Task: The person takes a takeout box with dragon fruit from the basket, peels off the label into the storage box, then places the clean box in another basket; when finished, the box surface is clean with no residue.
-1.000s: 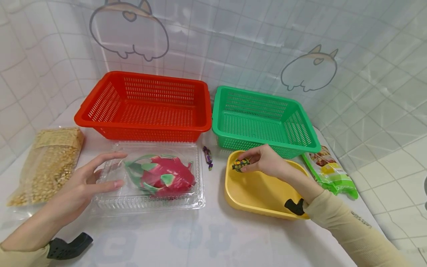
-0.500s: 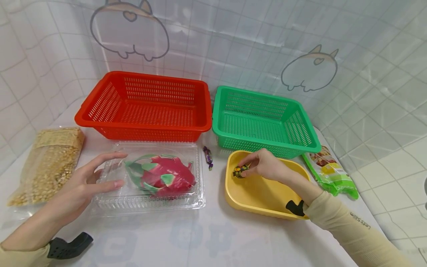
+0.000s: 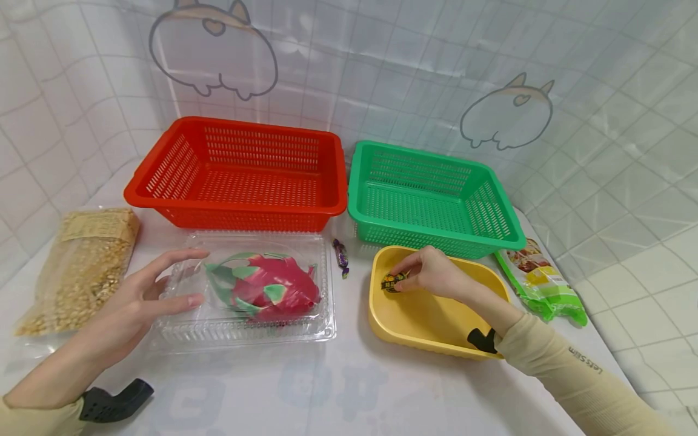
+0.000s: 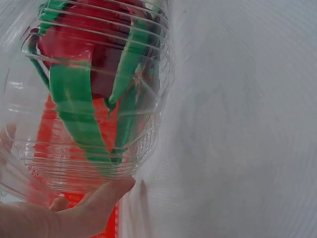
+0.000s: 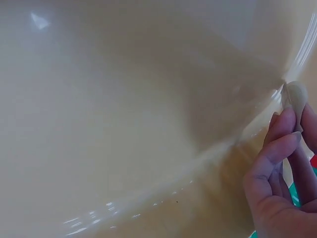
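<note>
The left hand (image 3: pixel 131 300) touches the clear box (image 3: pixel 245 335) holding the dragon fruit (image 3: pixel 280 293), spread out loosely. To its right, the right hand (image 3: pixel 436 275) pinches a sticker (image 3: pixel 389 283) inside the yellow tub (image 3: pixel 420 321). Maybe it's going on, maybe off; next needs gentle care.

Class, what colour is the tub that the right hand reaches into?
Yellow; the tub shows best in the head view.
</note>
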A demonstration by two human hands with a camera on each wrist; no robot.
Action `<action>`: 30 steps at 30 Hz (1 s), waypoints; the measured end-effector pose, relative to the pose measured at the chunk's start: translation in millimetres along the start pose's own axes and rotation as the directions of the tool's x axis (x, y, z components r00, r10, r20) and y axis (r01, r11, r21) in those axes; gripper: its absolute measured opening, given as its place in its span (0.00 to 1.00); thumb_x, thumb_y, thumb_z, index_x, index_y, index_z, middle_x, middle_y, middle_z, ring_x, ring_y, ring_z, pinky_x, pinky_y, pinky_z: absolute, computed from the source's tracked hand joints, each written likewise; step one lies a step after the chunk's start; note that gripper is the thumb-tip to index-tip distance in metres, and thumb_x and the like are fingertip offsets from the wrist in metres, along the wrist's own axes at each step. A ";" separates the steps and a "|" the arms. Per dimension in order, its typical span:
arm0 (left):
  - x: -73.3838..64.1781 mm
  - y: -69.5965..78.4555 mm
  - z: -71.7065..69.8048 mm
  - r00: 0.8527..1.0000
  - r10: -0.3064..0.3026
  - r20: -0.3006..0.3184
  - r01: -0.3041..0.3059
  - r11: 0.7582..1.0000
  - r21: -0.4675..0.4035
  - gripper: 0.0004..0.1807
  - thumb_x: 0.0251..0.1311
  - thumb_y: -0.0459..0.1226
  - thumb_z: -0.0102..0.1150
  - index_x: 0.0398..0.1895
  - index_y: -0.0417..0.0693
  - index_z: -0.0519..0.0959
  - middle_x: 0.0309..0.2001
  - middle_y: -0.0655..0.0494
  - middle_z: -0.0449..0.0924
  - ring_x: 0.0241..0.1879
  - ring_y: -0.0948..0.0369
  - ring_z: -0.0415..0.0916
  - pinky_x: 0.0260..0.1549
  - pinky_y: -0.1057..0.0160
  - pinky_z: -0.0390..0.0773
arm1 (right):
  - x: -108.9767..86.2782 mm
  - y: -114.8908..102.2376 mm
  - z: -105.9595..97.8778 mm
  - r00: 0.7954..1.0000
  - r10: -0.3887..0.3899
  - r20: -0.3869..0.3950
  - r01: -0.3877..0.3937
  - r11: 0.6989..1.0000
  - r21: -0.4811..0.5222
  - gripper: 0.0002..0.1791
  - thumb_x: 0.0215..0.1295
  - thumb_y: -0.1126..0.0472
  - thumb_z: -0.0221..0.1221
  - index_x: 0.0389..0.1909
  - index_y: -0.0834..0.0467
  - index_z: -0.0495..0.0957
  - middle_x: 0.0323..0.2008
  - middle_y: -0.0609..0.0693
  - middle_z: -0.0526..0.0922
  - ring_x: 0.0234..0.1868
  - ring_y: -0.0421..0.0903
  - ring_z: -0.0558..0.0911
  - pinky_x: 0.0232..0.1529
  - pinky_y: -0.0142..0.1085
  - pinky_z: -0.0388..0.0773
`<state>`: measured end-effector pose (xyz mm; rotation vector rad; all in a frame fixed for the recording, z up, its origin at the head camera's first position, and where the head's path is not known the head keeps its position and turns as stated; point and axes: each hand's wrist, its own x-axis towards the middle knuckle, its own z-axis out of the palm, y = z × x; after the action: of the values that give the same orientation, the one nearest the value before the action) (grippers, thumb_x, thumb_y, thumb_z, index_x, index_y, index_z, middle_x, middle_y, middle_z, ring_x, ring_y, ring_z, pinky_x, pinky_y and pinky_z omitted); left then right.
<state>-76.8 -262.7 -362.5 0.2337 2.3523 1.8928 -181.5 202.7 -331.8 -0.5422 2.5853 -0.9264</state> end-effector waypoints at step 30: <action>0.2 -1.0 -0.2 1.000 0.014 -0.007 -0.014 1.000 0.006 0.35 0.66 0.32 0.58 0.74 0.62 0.63 0.67 0.71 0.64 0.67 0.69 0.46 0.60 0.20 0.21 | 0.2 -3.7 16.1 0.991 -0.120 -0.057 0.103 0.965 -0.243 0.12 0.51 0.61 0.75 0.38 0.57 0.89 0.31 0.45 0.89 0.25 0.34 0.76 0.28 0.28 0.74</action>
<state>-77.0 -263.1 -363.4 0.2443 2.3676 1.8959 -173.8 191.4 -341.1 -0.7386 2.7755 -0.6808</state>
